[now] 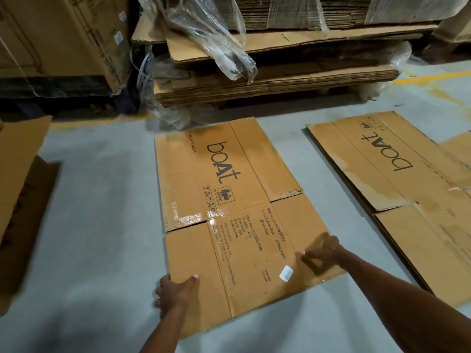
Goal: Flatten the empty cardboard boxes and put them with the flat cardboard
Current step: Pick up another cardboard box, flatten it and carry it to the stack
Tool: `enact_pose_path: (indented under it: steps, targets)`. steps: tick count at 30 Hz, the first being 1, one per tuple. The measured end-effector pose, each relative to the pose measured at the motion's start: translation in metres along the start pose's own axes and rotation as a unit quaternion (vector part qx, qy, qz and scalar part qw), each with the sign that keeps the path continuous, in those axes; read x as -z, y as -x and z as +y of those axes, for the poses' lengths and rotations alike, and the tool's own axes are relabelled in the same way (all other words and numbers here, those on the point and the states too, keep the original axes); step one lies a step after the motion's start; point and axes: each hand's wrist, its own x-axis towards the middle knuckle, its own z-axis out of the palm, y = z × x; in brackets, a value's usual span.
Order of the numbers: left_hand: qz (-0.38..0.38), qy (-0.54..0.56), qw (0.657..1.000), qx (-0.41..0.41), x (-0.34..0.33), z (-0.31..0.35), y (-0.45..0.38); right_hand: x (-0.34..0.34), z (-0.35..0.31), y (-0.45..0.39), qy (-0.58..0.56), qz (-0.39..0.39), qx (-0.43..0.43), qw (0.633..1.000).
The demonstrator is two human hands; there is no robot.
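A flattened brown cardboard box point(229, 200) printed "boAt" lies on the grey floor in the middle of the head view. My left hand point(175, 293) grips its near left edge, thumb on top and fingers under the edge. My right hand point(323, 250) pinches the near right flap, lifting it slightly off the floor. A second flattened "boAt" box point(397, 169) lies on the floor to the right, on top of more flat cardboard.
A pallet stack of flat cardboard point(275, 80) with loose plastic wrap point(211, 39) stands behind. A tall strapped carton point(61, 42) is at the back left. Another cardboard piece point(23, 194) lies at the left edge. Yellow floor line point(430, 79) at right.
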Motion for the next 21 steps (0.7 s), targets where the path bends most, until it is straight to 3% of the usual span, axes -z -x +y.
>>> enact_pose_path:
  steps: [4, 9, 13, 17, 19, 21]
  targets:
    - [-0.089, 0.129, 0.987, -0.022, 0.015, -0.004, -0.007, 0.012, -0.006, -0.003, 0.017, 0.072, -0.069, 0.995]
    - [-0.191, 0.15, 0.967, -0.079, 0.03, 0.011, 0.016, 0.028, 0.02, -0.027, -0.098, 0.033, 0.043, 0.994]
    - [-0.154, 0.161, 0.969, -0.105, 0.026, 0.026, 0.042, 0.045, 0.015, 0.003, -0.142, 0.038, 0.117, 0.982]
    - [-0.129, 0.183, 0.964, -0.145, 0.001, 0.037, 0.088, 0.067, 0.015, 0.039, -0.148, 0.17, 0.169, 0.959]
    - [-0.132, 0.198, 0.959, -0.156, -0.015, 0.04, 0.115, 0.081, 0.029, 0.048, -0.145, 0.217, 0.159, 0.952]
    - [-0.145, 0.21, 0.954, -0.159, -0.031, 0.044, 0.141, 0.093, 0.046, 0.062, -0.143, 0.252, 0.083, 0.954]
